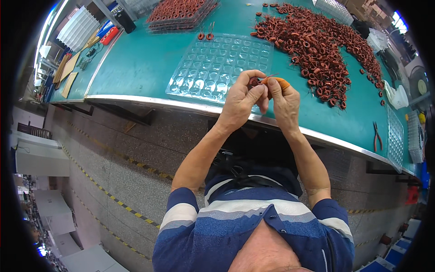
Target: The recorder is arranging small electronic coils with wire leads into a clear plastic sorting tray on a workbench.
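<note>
A person in a blue, white and grey striped short-sleeved shirt works at a green-topped bench with a pale metal edge. Both bare hands meet above the near edge, where the left hand has its grip pinched narrow on a small ring-shaped coil of red-brown wire. The right hand, something orange at its index finger, bends in just beside it; whether that grip is closed on the wire cannot be told. At four o'clock from the hands lies a pair of red-handled pliers, near a clear plastic tray of moulded pockets. At ten o'clock rests a larger clear plastic tray with rows of rounded pockets; at two o'clock spreads a loose heap of similar coils. Farther off, between ten and eleven, two single coils sit beyond the larger tray, with filled, stacked clear trays behind them.
</note>
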The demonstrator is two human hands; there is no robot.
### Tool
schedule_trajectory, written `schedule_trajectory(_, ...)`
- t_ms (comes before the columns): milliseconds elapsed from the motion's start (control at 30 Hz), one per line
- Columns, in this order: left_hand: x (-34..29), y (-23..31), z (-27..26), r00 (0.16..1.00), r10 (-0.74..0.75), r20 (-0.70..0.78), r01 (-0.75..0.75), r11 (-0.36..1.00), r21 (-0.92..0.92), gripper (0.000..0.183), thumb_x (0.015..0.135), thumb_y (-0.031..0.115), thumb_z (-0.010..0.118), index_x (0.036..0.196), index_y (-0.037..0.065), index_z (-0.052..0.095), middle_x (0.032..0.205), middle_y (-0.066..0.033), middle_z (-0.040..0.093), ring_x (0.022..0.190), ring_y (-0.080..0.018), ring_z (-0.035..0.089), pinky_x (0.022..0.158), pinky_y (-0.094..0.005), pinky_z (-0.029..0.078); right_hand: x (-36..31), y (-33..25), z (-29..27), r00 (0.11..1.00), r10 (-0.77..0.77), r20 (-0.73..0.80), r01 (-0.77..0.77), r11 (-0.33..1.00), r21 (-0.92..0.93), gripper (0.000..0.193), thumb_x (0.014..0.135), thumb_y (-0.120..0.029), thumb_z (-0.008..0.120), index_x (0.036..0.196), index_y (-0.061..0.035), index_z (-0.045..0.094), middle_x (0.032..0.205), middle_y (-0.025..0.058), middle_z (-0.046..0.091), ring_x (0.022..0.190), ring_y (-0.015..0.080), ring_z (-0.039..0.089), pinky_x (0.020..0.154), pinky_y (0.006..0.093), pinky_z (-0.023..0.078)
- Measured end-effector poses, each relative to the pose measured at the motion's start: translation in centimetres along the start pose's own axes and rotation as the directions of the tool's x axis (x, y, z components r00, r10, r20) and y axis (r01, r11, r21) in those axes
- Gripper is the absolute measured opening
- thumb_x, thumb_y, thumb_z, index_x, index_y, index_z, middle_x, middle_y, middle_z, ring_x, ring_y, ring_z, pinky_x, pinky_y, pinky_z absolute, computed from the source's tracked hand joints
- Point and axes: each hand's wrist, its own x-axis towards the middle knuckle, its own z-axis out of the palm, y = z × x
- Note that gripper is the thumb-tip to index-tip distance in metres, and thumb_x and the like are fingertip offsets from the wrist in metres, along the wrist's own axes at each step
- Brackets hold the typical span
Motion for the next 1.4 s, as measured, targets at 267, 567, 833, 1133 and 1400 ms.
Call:
schedule_trajectory(267,-1.8,-0.6,-0.3,0.995,0.019,-0.100,-0.004,0.989,0.145,0.022,0.097,0.008,0.050,0.116,-0.002,0.046,0.070,-0.0044,0.055,0.057,-0.0103,0.056,0.053,-0.0239,0.047,-0.5,-0.8,-0.6,0.987,0.153,-0.053,-0.156,0.986,-0.063,0.027,0.094,-0.023,0.061,0.091,0.0030,0.067,0.066,0.0008,0.058,0.057,0.0070,0.052,0.052,0.0205,0.042)
schedule_trajectory(567,-0.9,0.0,-2.7,0.977,-0.213,0.014,0.203,0.949,0.241,0.035,0.101,0.032,0.049,0.112,0.000,0.054,0.063,-0.0009,0.052,0.058,-0.0075,0.052,0.049,-0.0209,0.042,0.4,-1.6,-1.0,0.977,0.203,0.067,-0.205,0.979,0.022,0.026,0.093,-0.025,0.063,0.097,0.0004,0.060,0.066,0.0028,0.059,0.049,0.0078,0.054,0.044,0.0194,0.038)
schedule_trajectory(833,-2.1,1.7,-1.4,0.995,-0.090,-0.034,0.095,0.977,0.191,0.018,0.096,0.012,0.055,0.110,0.001,0.059,0.068,0.0011,0.054,0.058,-0.0051,0.047,0.051,-0.0217,0.040,-2.0,-2.6,1.2,0.971,-0.236,-0.030,0.225,0.951,-0.213,0.016,0.091,-0.012,0.065,0.096,0.0032,0.064,0.069,0.0066,0.063,0.057,0.0118,0.061,0.049,0.0218,0.044)
schedule_trajectory(1133,-1.9,1.6,-1.2,0.984,0.029,-0.175,0.040,0.924,0.381,0.020,0.095,0.012,0.058,0.112,0.003,0.053,0.074,-0.0029,0.058,0.063,-0.0072,0.050,0.055,-0.0249,0.042,-0.3,-1.8,1.0,0.987,-0.126,-0.099,0.130,0.991,0.036,0.035,0.095,-0.024,0.062,0.112,0.0046,0.053,0.082,0.0099,0.063,0.061,0.0112,0.060,0.053,0.0208,0.045)
schedule_trajectory(1400,-1.1,2.5,-1.8,0.986,0.142,0.083,-0.155,0.631,0.760,0.025,0.094,0.014,0.060,0.114,0.005,0.048,0.087,-0.0131,0.062,0.077,-0.0224,0.062,0.068,-0.0351,0.049,-1.1,-2.3,1.0,0.987,0.144,0.070,-0.148,0.987,0.060,0.027,0.094,-0.025,0.062,0.089,0.0017,0.063,0.067,0.0034,0.060,0.053,0.0088,0.056,0.047,0.0197,0.042)
